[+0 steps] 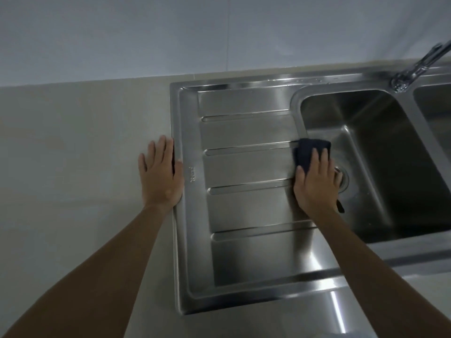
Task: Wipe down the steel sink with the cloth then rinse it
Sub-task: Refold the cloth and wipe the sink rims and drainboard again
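Observation:
The steel sink (244, 211) fills the middle and right of the head view: a ribbed drainboard on the left, a deep basin (390, 167) to its right. A dark folded cloth (308, 151) lies on the rim between drainboard and basin. My right hand (316, 181) presses flat on the cloth, fingers spread over it, with the cloth's front edge and a corner below the wrist showing. My left hand (161, 174) rests flat and empty on the counter, its thumb side against the sink's left rim. The basin's drain (343, 178) peeks out beside my right hand.
A chrome tap (419, 67) rises at the back right, between the basin and a second basin (436, 118) at the frame's right edge. A pale countertop (73, 167) stretches to the left. A tiled wall (170, 32) stands behind.

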The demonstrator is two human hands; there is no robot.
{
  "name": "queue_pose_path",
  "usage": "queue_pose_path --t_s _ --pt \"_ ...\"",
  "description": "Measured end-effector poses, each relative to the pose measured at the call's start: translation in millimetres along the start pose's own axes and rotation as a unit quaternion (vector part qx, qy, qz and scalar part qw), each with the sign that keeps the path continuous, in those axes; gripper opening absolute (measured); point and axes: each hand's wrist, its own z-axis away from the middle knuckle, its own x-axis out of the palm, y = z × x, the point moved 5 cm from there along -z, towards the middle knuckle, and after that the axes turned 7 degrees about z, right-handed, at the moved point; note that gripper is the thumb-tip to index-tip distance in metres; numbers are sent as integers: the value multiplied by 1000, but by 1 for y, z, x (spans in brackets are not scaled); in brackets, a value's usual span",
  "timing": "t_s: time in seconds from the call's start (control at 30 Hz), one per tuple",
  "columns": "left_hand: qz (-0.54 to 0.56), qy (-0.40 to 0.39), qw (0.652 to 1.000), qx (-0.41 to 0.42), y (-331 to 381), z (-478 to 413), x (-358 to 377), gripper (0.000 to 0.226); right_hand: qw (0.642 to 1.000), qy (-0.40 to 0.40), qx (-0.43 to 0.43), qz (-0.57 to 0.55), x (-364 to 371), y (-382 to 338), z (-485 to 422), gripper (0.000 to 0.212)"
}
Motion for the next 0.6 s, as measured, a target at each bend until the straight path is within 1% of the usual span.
queue_pose_path --t_s 0.07,0.13,0.2,0.3,0.4,0.47,0.6 --pt "-1 -1 1000 -1 0 0 0 55 1000 18 12 12 1 0 22 68" --pt "1 -1 1000 -2 1 0 0 55 999 24 -13 39 1 -11 36 70" --pt "0 1 1000 -2 2 -1 -2 58 996 25 -58 57 2 -37 39 68" --pt "-3 1 1000 -3 3 -2 -2 62 987 30 -147 48 9 -96 37 64" --pt "-7 -3 1000 -4 0 -1 -1 59 972 17 -229 42 16 -159 24 63" --pt "-10 -4 1000 -4 1 0 -1 56 969 11 -242 39 16 -190 7 63" --pt "-8 -7 1000 0 1 -1 -1 60 974 6 -222 35 15 -223 -27 62"
